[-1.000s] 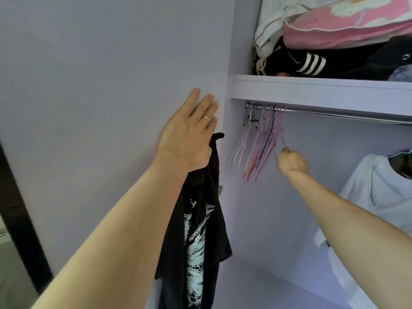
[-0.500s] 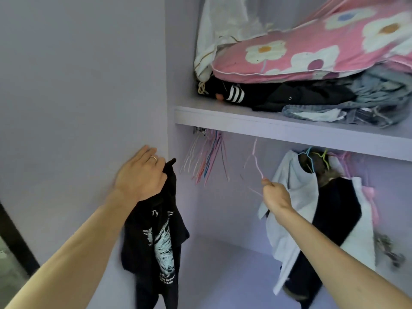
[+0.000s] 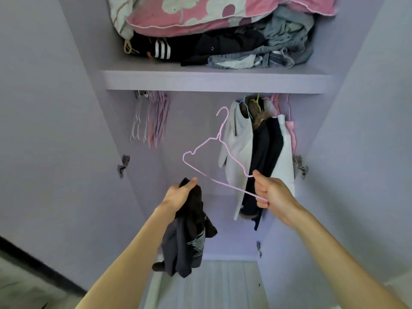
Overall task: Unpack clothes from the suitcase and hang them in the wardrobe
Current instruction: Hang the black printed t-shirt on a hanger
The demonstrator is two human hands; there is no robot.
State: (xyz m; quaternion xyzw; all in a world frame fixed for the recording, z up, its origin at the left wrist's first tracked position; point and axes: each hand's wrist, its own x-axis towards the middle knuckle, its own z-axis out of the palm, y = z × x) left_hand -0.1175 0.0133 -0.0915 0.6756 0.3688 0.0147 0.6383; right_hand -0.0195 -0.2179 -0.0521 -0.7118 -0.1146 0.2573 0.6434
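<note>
Gripping hand, right (image 3: 270,194): fingers curled round the pink hanger (image 3: 223,183) at its bottom bar's right end.
Hanger axis: hook up, bar slanting down-right.
Left hand (image 3: 179,195): clutches the black T-shirt (image 3: 189,237), which hangs bunched and vertical in front of the wardrobe (image 3: 66,130) opening.
Shelf (image 3: 214,80): stacked clothes.
Open room: gap between spare hangers (image 3: 151,119) on the left and hung garments (image 3: 256,152) on the right.

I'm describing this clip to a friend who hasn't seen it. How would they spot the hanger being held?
Inside the open lilac wardrobe, look below the shelf piled with bedding. There the right hand grips a pink wire hanger by one lower corner. Unlike the bunch of empty hangers hanging under the shelf's left end, it hangs from nothing and is tilted.
</note>
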